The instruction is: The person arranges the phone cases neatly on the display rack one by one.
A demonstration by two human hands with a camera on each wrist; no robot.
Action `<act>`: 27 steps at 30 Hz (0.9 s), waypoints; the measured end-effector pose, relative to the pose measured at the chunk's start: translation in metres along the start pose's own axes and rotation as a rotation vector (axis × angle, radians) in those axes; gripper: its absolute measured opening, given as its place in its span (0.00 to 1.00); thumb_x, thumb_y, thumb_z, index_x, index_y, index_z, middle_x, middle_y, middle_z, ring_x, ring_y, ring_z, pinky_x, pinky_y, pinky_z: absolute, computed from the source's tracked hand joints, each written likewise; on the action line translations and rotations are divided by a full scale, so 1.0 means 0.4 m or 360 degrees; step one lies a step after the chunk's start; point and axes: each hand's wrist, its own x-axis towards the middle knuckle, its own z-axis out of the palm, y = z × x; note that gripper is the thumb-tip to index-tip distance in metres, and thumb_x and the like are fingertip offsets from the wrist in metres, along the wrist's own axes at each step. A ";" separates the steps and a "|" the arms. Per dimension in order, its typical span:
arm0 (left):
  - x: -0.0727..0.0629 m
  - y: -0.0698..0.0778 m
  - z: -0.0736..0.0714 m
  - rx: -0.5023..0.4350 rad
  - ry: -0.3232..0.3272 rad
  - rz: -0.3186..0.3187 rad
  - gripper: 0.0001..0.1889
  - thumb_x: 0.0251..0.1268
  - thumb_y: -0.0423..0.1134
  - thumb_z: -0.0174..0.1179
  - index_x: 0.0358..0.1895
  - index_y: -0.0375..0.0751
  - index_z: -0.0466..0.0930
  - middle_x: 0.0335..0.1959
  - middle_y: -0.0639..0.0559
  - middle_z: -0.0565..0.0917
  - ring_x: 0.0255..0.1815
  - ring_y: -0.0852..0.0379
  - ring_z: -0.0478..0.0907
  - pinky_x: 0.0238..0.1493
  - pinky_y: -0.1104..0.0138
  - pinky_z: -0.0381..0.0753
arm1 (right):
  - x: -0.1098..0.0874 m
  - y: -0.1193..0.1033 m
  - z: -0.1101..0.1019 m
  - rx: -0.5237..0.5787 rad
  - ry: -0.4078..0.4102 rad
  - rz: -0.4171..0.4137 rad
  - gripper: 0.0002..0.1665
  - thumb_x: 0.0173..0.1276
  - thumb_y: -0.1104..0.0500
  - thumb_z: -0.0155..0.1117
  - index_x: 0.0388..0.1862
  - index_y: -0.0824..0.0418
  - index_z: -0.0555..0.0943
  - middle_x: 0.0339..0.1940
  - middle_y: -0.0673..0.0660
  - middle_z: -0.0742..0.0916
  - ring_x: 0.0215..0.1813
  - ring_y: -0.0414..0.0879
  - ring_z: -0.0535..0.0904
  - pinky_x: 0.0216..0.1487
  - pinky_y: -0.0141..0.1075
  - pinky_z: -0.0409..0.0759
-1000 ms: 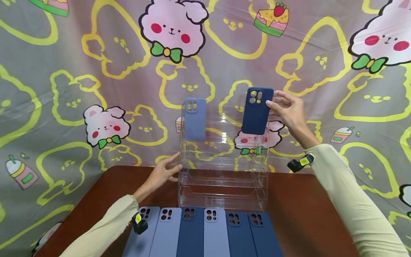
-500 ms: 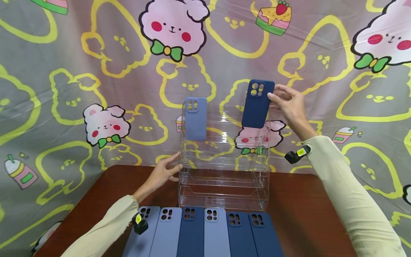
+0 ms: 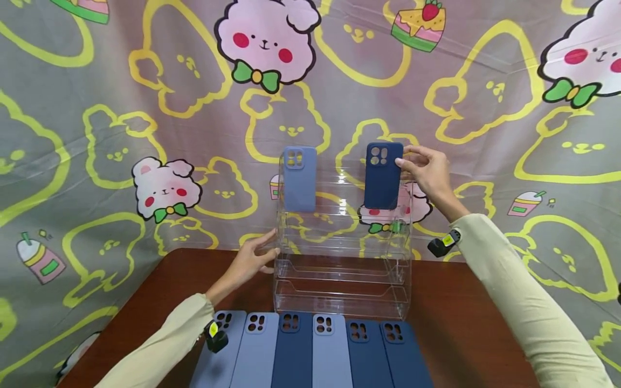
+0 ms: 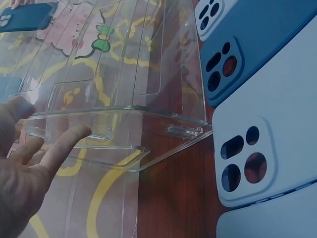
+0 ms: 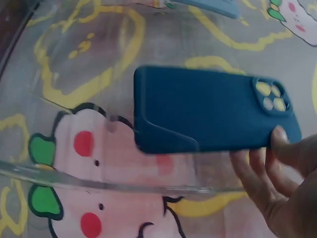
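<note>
1. Nearest me, six phone cases lie face down in a row (image 3: pixel 310 350) on the brown surface (image 3: pixel 461 334), camera holes pointing away from me. The three from the left read pale blue, pale blue, dark blue; then comes one pale blue and two dark blue.

2. Just past the row, at 12 o'clock, stands the clear acrylic tiered rack (image 3: pixel 339 280). Its lower tiers hold nothing that I can see.

3. My left hand (image 3: pixel 252 261) rests with relaxed, fairly straight fingers against the rack's left wall, at about 10 o'clock. I judge that it should keep pressing there, so the light rack does not slide while I work above.

4. On the top tier, at its left end, a pale blue case (image 3: pixel 299 179) stands upright, camera holes up.

5. My right hand (image 3: pixel 427 172) pinches the dark blue case (image 3: pixel 383 175) by its upper right edge, at about 1 o'clock. The case hangs upright at the right end of that top tier. In the right wrist view its lower end sits behind the clear front lip.

6. To do this well, I think I should lower the case straight, keep it parallel to the pale one, and let go only when its foot rests firmly.
</note>
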 end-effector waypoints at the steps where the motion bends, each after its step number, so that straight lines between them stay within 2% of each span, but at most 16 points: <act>1: 0.000 0.000 0.002 0.0003 0.0001 0.0003 0.35 0.79 0.32 0.59 0.83 0.38 0.56 0.81 0.32 0.61 0.67 0.25 0.75 0.44 0.54 0.92 | -0.004 0.002 0.003 -0.0024 -0.0003 -0.0001 0.24 0.73 0.62 0.71 0.63 0.73 0.81 0.45 0.65 0.90 0.27 0.33 0.88 0.33 0.30 0.90; 5: -0.005 0.000 0.003 0.0018 0.0021 0.0009 0.35 0.78 0.32 0.59 0.83 0.36 0.56 0.81 0.31 0.62 0.66 0.25 0.75 0.43 0.54 0.93 | -0.016 0.001 0.021 -0.0058 -0.0008 0.0006 0.23 0.73 0.64 0.70 0.62 0.75 0.81 0.51 0.78 0.87 0.28 0.29 0.86 0.36 0.31 0.91; 9: -0.004 -0.001 0.004 0.0025 0.0023 0.0020 0.35 0.79 0.32 0.59 0.83 0.36 0.56 0.80 0.30 0.63 0.67 0.23 0.74 0.43 0.53 0.92 | -0.025 -0.004 0.030 -0.0136 0.0058 -0.0002 0.21 0.74 0.65 0.69 0.61 0.75 0.82 0.50 0.77 0.87 0.29 0.29 0.85 0.35 0.28 0.89; 12: 0.000 -0.001 0.007 0.0030 0.0015 0.0021 0.35 0.79 0.32 0.59 0.83 0.36 0.56 0.80 0.30 0.63 0.67 0.23 0.73 0.43 0.53 0.93 | -0.034 -0.009 0.031 -0.0302 0.0126 -0.0012 0.19 0.76 0.63 0.68 0.60 0.74 0.82 0.48 0.74 0.88 0.34 0.41 0.88 0.30 0.21 0.85; 14: 0.000 0.000 0.007 0.0035 0.0015 0.0024 0.35 0.79 0.32 0.59 0.83 0.36 0.56 0.80 0.30 0.63 0.67 0.23 0.74 0.43 0.53 0.93 | -0.038 -0.012 0.035 -0.0426 0.0166 -0.0017 0.19 0.77 0.61 0.66 0.60 0.73 0.82 0.48 0.72 0.89 0.38 0.51 0.89 0.30 0.21 0.83; 17: 0.002 0.001 0.009 0.0032 0.0019 0.0027 0.35 0.79 0.32 0.59 0.83 0.36 0.56 0.80 0.30 0.62 0.66 0.23 0.74 0.42 0.54 0.93 | -0.045 -0.017 0.040 -0.0552 0.0201 -0.0017 0.18 0.78 0.60 0.65 0.59 0.72 0.82 0.48 0.71 0.89 0.46 0.62 0.88 0.38 0.34 0.86; 19: 0.002 0.001 0.011 0.0030 0.0019 0.0024 0.35 0.79 0.32 0.59 0.83 0.36 0.56 0.80 0.30 0.62 0.66 0.23 0.75 0.42 0.54 0.93 | -0.052 -0.021 0.042 -0.0636 0.0194 -0.0006 0.19 0.78 0.60 0.64 0.60 0.71 0.81 0.49 0.71 0.89 0.48 0.65 0.88 0.46 0.46 0.87; 22: 0.001 0.001 0.013 0.0038 0.0026 -0.0004 0.35 0.79 0.32 0.60 0.83 0.37 0.56 0.80 0.31 0.62 0.66 0.25 0.76 0.43 0.54 0.93 | -0.066 -0.026 0.045 -0.0743 0.0141 0.0017 0.21 0.78 0.59 0.63 0.63 0.72 0.78 0.52 0.72 0.87 0.51 0.67 0.85 0.55 0.61 0.82; 27: -0.003 0.001 0.012 0.0060 0.0046 -0.0031 0.35 0.79 0.32 0.60 0.83 0.39 0.57 0.80 0.31 0.63 0.66 0.26 0.76 0.45 0.51 0.92 | -0.090 -0.028 0.046 -0.0796 0.0078 0.0012 0.27 0.79 0.59 0.61 0.69 0.74 0.72 0.54 0.74 0.83 0.54 0.69 0.81 0.59 0.65 0.78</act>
